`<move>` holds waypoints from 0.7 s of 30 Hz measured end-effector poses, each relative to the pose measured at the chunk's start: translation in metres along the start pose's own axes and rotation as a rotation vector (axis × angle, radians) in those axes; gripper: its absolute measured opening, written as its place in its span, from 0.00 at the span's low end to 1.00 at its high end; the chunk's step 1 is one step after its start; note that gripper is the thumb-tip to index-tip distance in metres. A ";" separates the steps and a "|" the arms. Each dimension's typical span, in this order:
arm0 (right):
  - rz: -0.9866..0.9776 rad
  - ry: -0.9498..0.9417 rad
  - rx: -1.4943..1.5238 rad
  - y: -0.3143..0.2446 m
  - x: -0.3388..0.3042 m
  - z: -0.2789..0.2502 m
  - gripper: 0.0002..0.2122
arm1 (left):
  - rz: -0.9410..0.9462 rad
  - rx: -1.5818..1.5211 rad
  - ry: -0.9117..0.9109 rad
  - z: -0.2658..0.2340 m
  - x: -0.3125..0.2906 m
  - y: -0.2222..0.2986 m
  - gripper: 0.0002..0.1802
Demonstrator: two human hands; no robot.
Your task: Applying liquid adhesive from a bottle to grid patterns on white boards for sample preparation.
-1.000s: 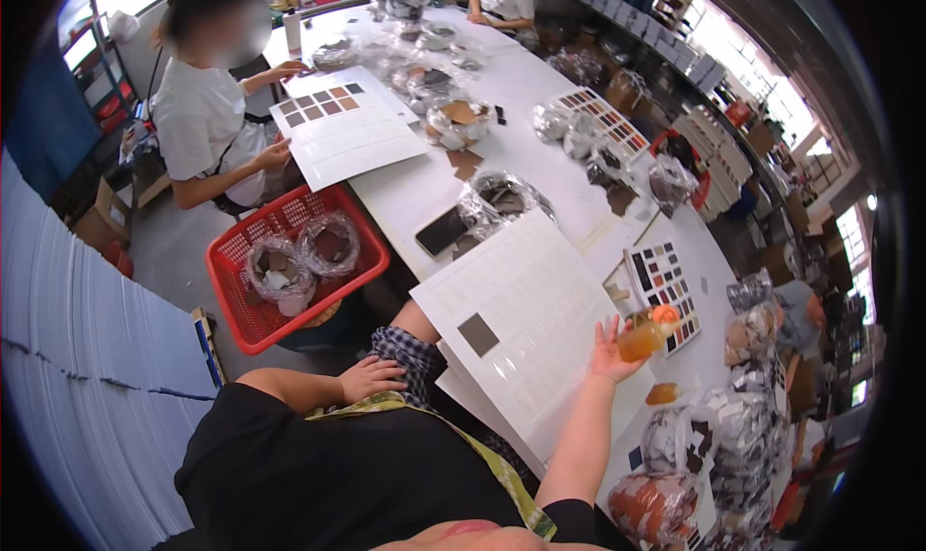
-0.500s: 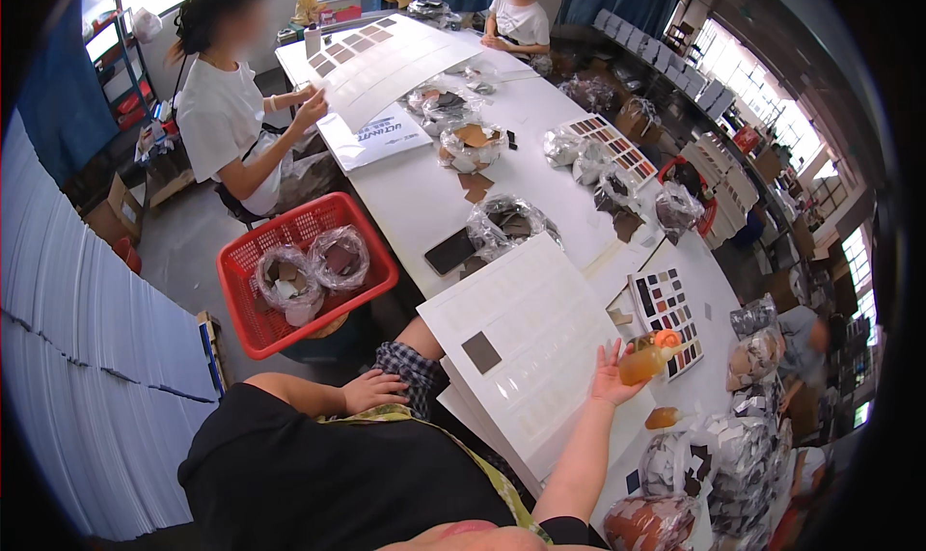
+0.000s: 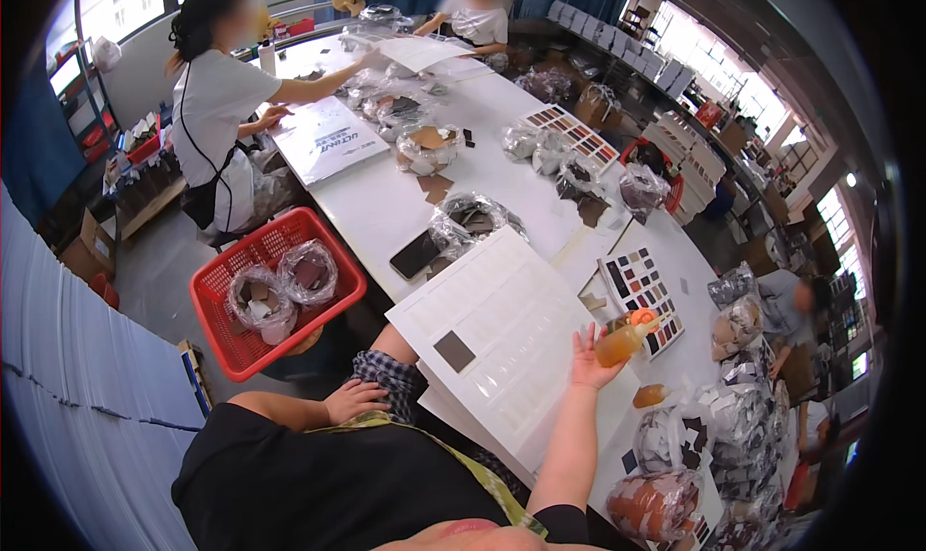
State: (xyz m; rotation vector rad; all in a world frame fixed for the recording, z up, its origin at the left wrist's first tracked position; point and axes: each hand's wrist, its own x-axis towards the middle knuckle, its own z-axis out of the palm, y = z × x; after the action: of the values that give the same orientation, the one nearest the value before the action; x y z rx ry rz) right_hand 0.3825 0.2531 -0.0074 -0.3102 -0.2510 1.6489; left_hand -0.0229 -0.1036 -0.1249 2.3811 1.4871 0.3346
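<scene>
The glue bottle (image 3: 622, 340), amber with an orange cap, is being held up by the right hand (image 3: 585, 361), fingers wrapped around it, above the table's (image 3: 386, 208) edge just right of the white card (image 3: 511, 334). One dark swatch (image 3: 454, 351) is sitting on the card; its other cells are looking bare, so most seems left. The left hand (image 3: 355, 399) is resting loose on the lap, grasping nothing.
</scene>
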 end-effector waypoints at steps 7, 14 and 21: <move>0.011 -0.019 0.037 0.000 -0.001 0.002 0.32 | -0.009 -0.033 -0.002 -0.005 0.001 0.002 0.33; 0.008 0.056 0.016 0.001 -0.005 0.010 0.30 | -0.001 -0.012 -0.008 0.002 0.000 -0.001 0.34; 0.001 0.033 -0.002 0.000 -0.003 0.007 0.32 | 0.003 -0.017 -0.023 0.007 0.000 -0.006 0.34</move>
State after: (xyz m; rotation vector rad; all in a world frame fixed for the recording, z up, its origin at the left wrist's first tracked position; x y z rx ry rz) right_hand 0.3802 0.2502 -0.0011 -0.3386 -0.2276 1.6431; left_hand -0.0253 -0.1021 -0.1334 2.3665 1.4643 0.3177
